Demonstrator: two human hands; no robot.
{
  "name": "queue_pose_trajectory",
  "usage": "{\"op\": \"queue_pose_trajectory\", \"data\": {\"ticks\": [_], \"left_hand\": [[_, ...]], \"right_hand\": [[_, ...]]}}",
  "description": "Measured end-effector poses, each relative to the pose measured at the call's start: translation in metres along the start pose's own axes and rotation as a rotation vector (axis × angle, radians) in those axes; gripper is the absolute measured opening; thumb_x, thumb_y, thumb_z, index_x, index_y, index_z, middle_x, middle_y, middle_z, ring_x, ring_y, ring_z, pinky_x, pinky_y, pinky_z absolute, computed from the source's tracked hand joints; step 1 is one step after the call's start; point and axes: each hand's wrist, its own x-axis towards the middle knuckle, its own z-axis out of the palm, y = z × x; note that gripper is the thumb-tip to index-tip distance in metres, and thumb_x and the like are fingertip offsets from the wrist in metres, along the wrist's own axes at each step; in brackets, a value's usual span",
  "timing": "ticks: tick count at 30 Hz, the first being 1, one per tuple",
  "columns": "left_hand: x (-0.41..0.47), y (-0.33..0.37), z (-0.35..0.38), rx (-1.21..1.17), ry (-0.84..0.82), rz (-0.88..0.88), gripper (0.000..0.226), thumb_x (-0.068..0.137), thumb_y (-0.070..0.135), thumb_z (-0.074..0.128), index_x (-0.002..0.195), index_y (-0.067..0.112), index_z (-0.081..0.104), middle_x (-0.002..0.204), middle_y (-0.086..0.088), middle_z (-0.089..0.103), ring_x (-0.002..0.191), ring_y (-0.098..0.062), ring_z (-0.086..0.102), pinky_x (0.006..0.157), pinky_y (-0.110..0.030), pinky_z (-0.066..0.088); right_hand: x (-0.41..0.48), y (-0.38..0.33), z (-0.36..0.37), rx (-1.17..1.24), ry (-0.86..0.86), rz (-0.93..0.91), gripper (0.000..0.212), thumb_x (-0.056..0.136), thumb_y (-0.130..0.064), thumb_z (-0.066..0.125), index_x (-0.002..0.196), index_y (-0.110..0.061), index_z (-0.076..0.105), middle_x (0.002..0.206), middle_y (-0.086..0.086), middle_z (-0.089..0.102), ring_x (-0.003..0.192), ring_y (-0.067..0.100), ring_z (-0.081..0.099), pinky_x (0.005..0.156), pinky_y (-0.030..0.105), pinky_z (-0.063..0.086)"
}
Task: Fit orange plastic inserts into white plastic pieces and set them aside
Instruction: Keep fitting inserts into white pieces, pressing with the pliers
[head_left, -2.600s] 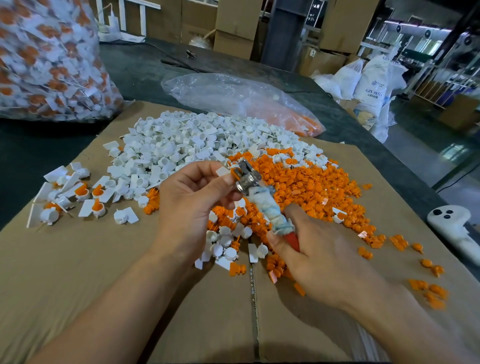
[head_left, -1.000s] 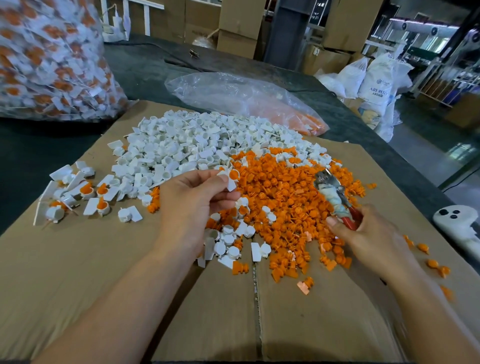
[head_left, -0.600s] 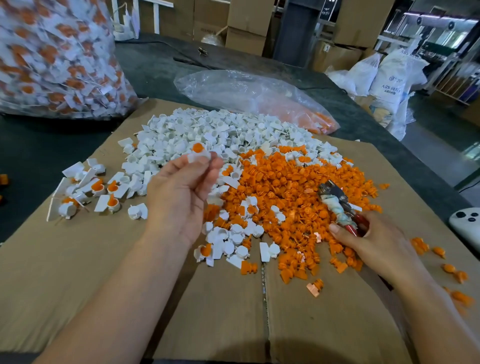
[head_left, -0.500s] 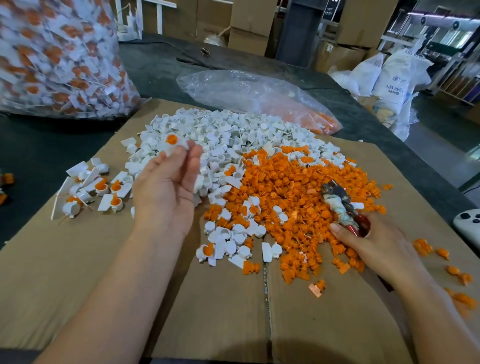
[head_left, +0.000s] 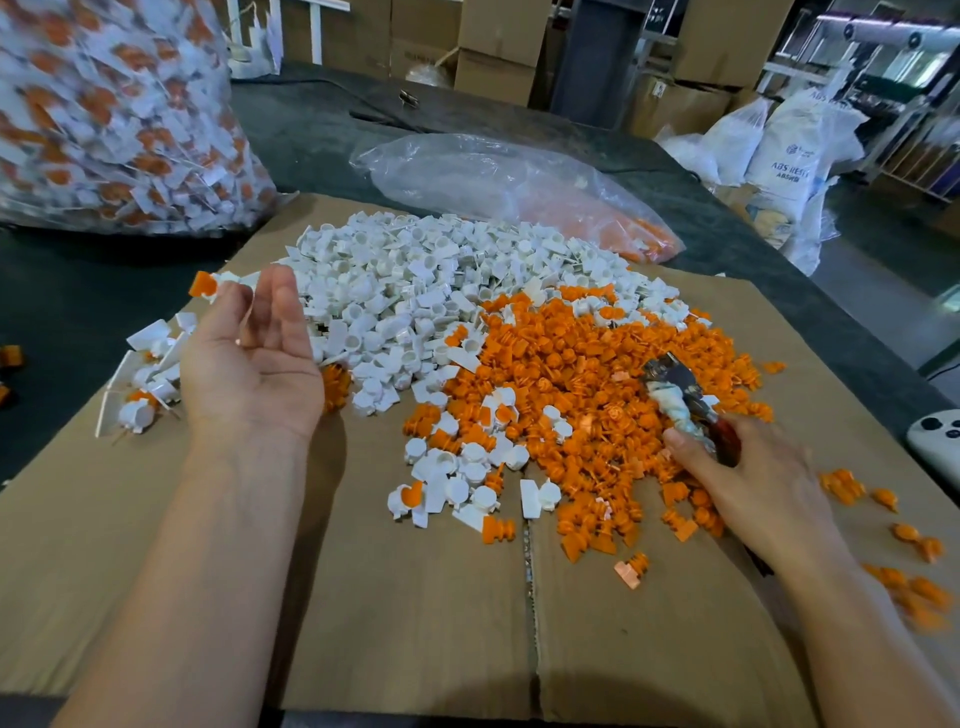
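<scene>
Left hand (head_left: 249, 358), palm up with fingers loosely extended, has an assembled white piece with orange insert (head_left: 210, 283) at its fingertips, above the left edge of the cardboard (head_left: 415, 623); contact cannot be told. Right hand (head_left: 753, 478) grips a tape-wrapped tool (head_left: 680, 410) over the orange inserts (head_left: 597, 374), right of the white pieces (head_left: 405, 291).

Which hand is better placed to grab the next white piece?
Left. The left hand is open beside the white pieces, a finished piece by its fingers; the right hand grips a tool over the orange inserts.
</scene>
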Motion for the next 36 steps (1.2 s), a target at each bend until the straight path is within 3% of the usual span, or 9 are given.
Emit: {"op": "queue_pose_trajectory", "data": {"ticks": [6, 10, 12, 14, 17, 20, 27, 32, 36], "left_hand": [[0.001, 0.001, -0.001, -0.034, 0.006, 0.024, 0.011, 0.090, 0.010, 0.056, 0.082, 0.003, 0.060, 0.060, -0.006, 0.069, 0.063, -0.015, 0.070, 0.052, -0.017, 0.052], [0.002, 0.001, -0.003, 0.009, -0.022, -0.011, 0.006, 0.089, 0.005, 0.056, 0.090, 0.001, 0.060, 0.063, -0.006, 0.069, 0.064, -0.013, 0.070, 0.052, -0.015, 0.050], [0.003, -0.002, -0.003, 0.173, -0.040, -0.050, 0.007, 0.088, 0.004, 0.057, 0.094, 0.002, 0.060, 0.063, -0.005, 0.070, 0.062, -0.010, 0.069, 0.052, -0.013, 0.049], [-0.001, -0.009, -0.003, 0.525, -0.080, -0.050, 0.005, 0.087, 0.003, 0.057, 0.090, 0.006, 0.059, 0.060, -0.002, 0.069, 0.056, -0.008, 0.067, 0.048, -0.013, 0.048], [-0.006, -0.021, -0.008, 1.223, -0.198, 0.172, 0.014, 0.080, 0.002, 0.065, 0.082, 0.016, 0.064, 0.066, 0.002, 0.068, 0.052, -0.007, 0.063, 0.045, -0.017, 0.047], [-0.008, -0.028, -0.014, 1.681, -0.299, 0.411, 0.017, 0.077, 0.006, 0.069, 0.081, 0.021, 0.065, 0.075, 0.009, 0.062, 0.069, -0.014, 0.061, 0.064, -0.027, 0.049], [0.003, -0.042, -0.017, 2.077, -0.370, 0.669, 0.029, 0.083, 0.009, 0.063, 0.110, 0.019, 0.065, 0.114, -0.006, 0.051, 0.106, -0.025, 0.052, 0.074, -0.028, 0.035], [0.007, -0.048, -0.017, 2.151, -0.431, 0.654, 0.022, 0.084, 0.009, 0.062, 0.104, 0.019, 0.064, 0.110, -0.007, 0.052, 0.104, -0.027, 0.050, 0.072, -0.032, 0.038], [0.008, -0.048, -0.017, 2.116, -0.457, 0.657, 0.015, 0.086, 0.017, 0.062, 0.101, 0.017, 0.064, 0.106, -0.005, 0.051, 0.102, -0.026, 0.050, 0.073, -0.032, 0.037]], "right_hand": [[-0.002, 0.000, 0.000, 0.056, 0.015, 0.005, 0.093, 0.067, -0.074, 0.027, 0.132, -0.010, 0.045, 0.127, 0.013, 0.049, 0.120, 0.029, 0.042, 0.097, 0.041, 0.034], [-0.002, -0.003, -0.001, 0.075, 0.017, 0.014, 0.092, 0.067, -0.074, 0.027, 0.132, -0.011, 0.045, 0.126, 0.013, 0.049, 0.119, 0.029, 0.042, 0.097, 0.041, 0.035], [-0.002, -0.005, -0.002, 0.072, 0.014, 0.016, 0.092, 0.068, -0.073, 0.027, 0.133, -0.011, 0.045, 0.128, 0.013, 0.048, 0.120, 0.029, 0.042, 0.098, 0.041, 0.035], [-0.002, -0.007, -0.004, 0.069, 0.025, 0.006, 0.090, 0.069, -0.072, 0.029, 0.133, -0.011, 0.044, 0.129, 0.013, 0.048, 0.121, 0.029, 0.041, 0.098, 0.041, 0.034], [-0.002, -0.013, -0.009, 0.059, 0.053, -0.022, 0.085, 0.072, -0.068, 0.034, 0.135, -0.011, 0.041, 0.133, 0.012, 0.046, 0.123, 0.028, 0.041, 0.097, 0.041, 0.034], [-0.002, -0.020, -0.014, 0.058, 0.071, -0.056, 0.076, 0.076, -0.064, 0.039, 0.135, -0.015, 0.041, 0.135, 0.008, 0.044, 0.123, 0.026, 0.040, 0.096, 0.040, 0.035], [-0.002, -0.054, -0.021, 0.133, 0.112, -0.233, 0.054, 0.082, -0.049, 0.052, 0.126, -0.017, 0.051, 0.128, 0.003, 0.046, 0.122, 0.018, 0.038, 0.099, 0.035, 0.032], [0.004, -0.081, -0.017, 0.135, 0.126, -0.322, 0.044, 0.085, -0.046, 0.054, 0.120, -0.020, 0.056, 0.124, 0.000, 0.049, 0.121, 0.014, 0.037, 0.090, 0.023, 0.025], [0.010, -0.097, -0.008, 0.238, 0.081, -0.373, 0.030, 0.086, -0.041, 0.056, 0.107, -0.021, 0.063, 0.103, -0.009, 0.051, 0.103, 0.007, 0.046, 0.082, 0.019, 0.029]]}}
